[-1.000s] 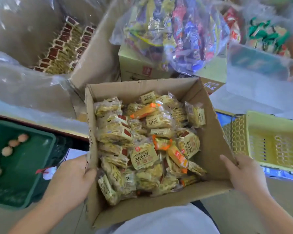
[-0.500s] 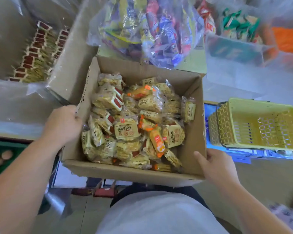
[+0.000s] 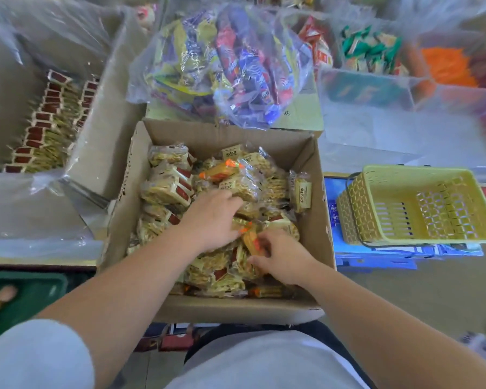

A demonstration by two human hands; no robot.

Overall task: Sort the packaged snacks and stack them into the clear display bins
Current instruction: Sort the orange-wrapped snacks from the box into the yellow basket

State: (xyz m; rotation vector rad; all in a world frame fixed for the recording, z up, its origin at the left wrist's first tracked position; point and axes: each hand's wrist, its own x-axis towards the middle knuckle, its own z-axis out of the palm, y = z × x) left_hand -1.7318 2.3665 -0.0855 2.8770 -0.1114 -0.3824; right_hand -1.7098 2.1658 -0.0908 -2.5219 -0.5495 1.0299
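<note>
The right hand (image 3: pixel 284 259) pinches a small orange-wrapped snack bar (image 3: pixel 250 240) in its grip. The left hand (image 3: pixel 211 220) lies palm-down just beside it, fingers among clear-wrapped yellow cracker packets (image 3: pixel 166 189); whether its grip holds one I cannot tell. All lie inside the open brown cardboard box (image 3: pixel 319 234), with a yellow plastic basket (image 3: pixel 354 209) to its right.

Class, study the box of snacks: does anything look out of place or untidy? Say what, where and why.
Yes. In the box the packets lie jumbled at all angles, unlike the neat rows at the left. A few orange packets sit among the yellow ones, so kinds are mixed.
</note>
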